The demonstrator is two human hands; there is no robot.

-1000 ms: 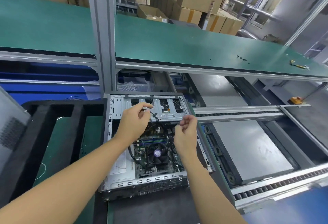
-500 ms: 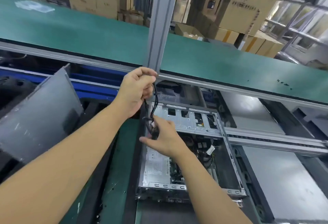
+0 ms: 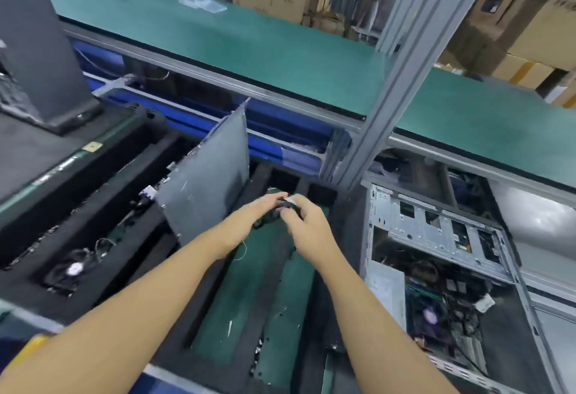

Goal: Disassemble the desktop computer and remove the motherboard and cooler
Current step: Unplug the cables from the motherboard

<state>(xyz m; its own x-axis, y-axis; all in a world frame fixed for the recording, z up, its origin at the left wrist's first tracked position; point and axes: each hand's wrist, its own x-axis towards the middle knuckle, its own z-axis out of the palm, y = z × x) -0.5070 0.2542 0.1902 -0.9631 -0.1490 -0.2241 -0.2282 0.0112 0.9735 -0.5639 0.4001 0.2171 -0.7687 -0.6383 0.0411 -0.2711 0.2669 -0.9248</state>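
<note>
Small black cable bundle with a white plug (image 3: 288, 202): held between both hands above the black foam tray (image 3: 137, 228), to the left of the open grey metal computer case (image 3: 436, 228). Right hand (image 3: 307, 222) is curled round it. Left hand (image 3: 260, 208) is seen pinching its far side, though blurred. Bundle judged light and limp, best taken at the plug.

Green motherboard (image 3: 417, 303) and round black cooler fan with purple hub (image 3: 431, 315) are seen still seated in the case. Board judged stiff but fragile, to be lifted by its edges only. Cooler judged heavier, to be gripped by its frame, never the blades.
</note>
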